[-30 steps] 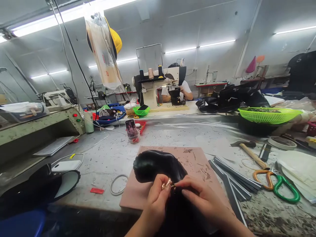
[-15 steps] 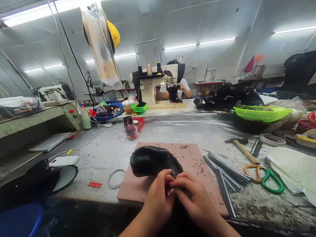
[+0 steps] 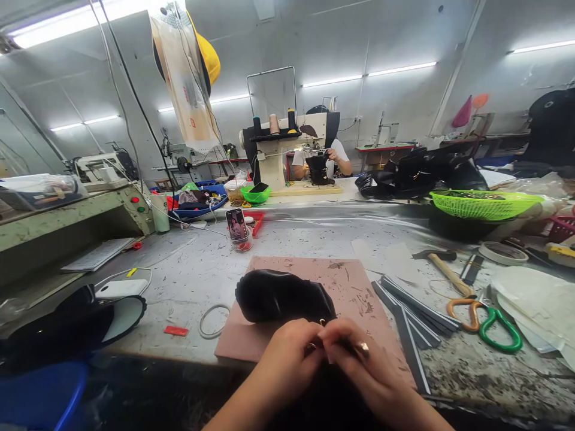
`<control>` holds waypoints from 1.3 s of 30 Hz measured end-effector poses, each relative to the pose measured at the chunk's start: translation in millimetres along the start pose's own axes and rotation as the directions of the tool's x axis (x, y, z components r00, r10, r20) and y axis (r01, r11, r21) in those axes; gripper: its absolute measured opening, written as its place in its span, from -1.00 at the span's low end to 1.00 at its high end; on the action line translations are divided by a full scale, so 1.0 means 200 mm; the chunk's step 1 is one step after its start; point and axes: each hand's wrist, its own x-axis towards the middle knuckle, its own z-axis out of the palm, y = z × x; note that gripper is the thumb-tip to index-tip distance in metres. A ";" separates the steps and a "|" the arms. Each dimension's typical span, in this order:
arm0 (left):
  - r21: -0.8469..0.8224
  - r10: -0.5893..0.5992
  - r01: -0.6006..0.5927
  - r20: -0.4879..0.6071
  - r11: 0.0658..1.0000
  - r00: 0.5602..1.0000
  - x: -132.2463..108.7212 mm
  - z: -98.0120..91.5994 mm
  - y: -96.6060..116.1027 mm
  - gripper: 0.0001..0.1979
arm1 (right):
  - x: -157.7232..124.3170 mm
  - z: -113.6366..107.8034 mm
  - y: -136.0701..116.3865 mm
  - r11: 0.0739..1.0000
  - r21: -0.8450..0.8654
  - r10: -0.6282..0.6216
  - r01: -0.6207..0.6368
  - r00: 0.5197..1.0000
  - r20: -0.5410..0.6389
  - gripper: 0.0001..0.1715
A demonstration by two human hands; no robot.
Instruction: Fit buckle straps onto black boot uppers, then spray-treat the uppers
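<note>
A shiny black leather boot upper (image 3: 283,294) lies on its side on the pink board (image 3: 251,344), its rounded, ruffle-edged toe end pointing left. My left hand (image 3: 296,347) is closed at the near end of the upper, thumb and fingers pinched together. Against it, my right hand (image 3: 354,353) is closed too, with fingertips meeting the left ones. A small gold-coloured metal piece (image 3: 322,322) shows just above the fingertips. Something shiny sits by the right-hand fingers; I cannot tell if it is a ring or a fitting. My fingers hide the exact spot they grip.
Dark strips with white edges (image 3: 415,311), scissors (image 3: 498,329) and a hammer (image 3: 449,272) lie right of the board. A phone (image 3: 236,224) stands behind it. Another black piece (image 3: 81,311) lies at left. Across the bench a person works at a sewing machine (image 3: 272,161).
My right hand has turned and shifted slightly right, and the gold-coloured piece now shows above the fingertips. The boot upper has rolled slightly. The view has shifted a little.
</note>
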 end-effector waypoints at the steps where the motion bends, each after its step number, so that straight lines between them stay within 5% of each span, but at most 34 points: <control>1: -0.051 -0.010 0.009 -0.016 0.999 1.000 -0.01 0.00 -0.01 -0.87 | 0.00 -0.02 0.01 1.000 0.005 0.001 -0.001 1.000 -0.026 -0.79; 9: -0.429 -0.229 0.232 0.060 0.873 0.972 -0.04 -0.04 -0.06 -0.88 | 0.06 -0.18 0.12 0.942 -0.312 0.129 -0.121 0.992 0.004 -0.86; 16: -0.579 -0.212 0.204 0.054 0.789 0.976 -0.06 -0.08 -0.08 -0.83 | 0.06 -0.09 0.12 0.798 -0.583 -0.126 0.154 0.988 0.088 -0.83; 22: -0.597 -0.213 0.204 0.056 0.776 0.976 -0.06 -0.08 -0.08 -0.84 | 0.07 -0.06 0.08 0.651 -0.692 -0.318 0.313 0.940 0.125 -0.76; 25: -0.569 -0.203 0.200 0.059 0.798 0.977 -0.06 -0.07 -0.07 -0.87 | 0.09 -0.03 0.04 0.701 -0.632 -0.391 0.330 0.919 0.045 -0.73; 27: -0.556 -0.188 0.183 0.049 0.810 0.981 -0.05 -0.07 -0.07 -0.88 | 0.11 -0.01 0.02 0.825 -0.501 -0.301 0.261 0.954 0.001 -0.74; 30: -0.551 -0.175 0.157 0.021 0.819 0.984 -0.06 -0.08 -0.07 -0.89 | 0.17 0.00 0.01 0.950 -0.311 0.031 -0.021 0.999 0.026 -0.80; 33: -0.557 -0.171 0.142 0.000 0.818 0.985 -0.06 -0.07 -0.08 -0.89 | 0.23 -0.01 0.02 0.946 -0.205 0.272 -0.251 0.959 0.082 -0.79; 39: -0.586 -0.177 0.125 -0.033 0.801 0.984 -0.05 -0.07 -0.10 -0.87 | 0.27 0.00 0.01 0.925 -0.092 0.376 -0.368 0.920 0.106 -0.82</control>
